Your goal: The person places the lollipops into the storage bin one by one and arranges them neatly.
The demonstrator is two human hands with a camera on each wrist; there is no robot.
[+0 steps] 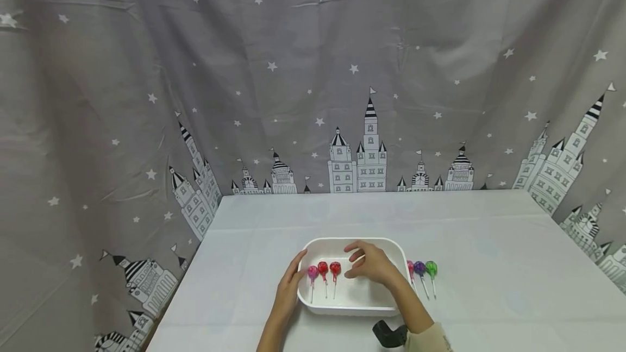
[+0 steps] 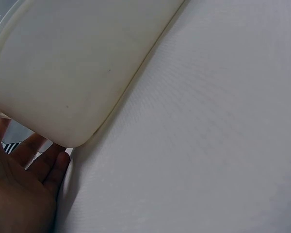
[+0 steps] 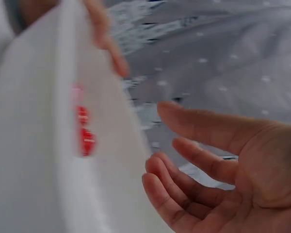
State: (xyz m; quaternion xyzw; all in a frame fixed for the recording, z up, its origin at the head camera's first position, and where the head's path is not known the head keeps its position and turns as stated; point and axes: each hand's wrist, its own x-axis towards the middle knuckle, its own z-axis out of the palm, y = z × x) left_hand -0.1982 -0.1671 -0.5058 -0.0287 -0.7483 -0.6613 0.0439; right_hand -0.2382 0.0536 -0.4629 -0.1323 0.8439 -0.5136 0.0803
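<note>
A white tray [image 1: 352, 309] lies on the table. Inside, near its left end, are a pink lollipop [image 1: 312, 272] and two red lollipops, the left one [image 1: 322, 268] and the right one [image 1: 335, 269], sticks toward the person. My left hand [image 1: 288, 287] grips the tray's left end, thumb over the rim, fingers along the outer wall in the left wrist view. My right hand [image 1: 370, 265] hovers over the tray, its fingers loosely bent and apart, holding nothing; the right wrist view shows its palm [image 3: 266, 174] bare.
Just right of the tray lie a pink lollipop [image 1: 411, 268], a purple lollipop [image 1: 419, 268] and a green lollipop [image 1: 431, 269]. A black curved object [image 1: 389, 334] is by the right wrist. Behind the white table [image 1: 274, 221] hangs a grey curtain [image 1: 313, 69] with castles and stars.
</note>
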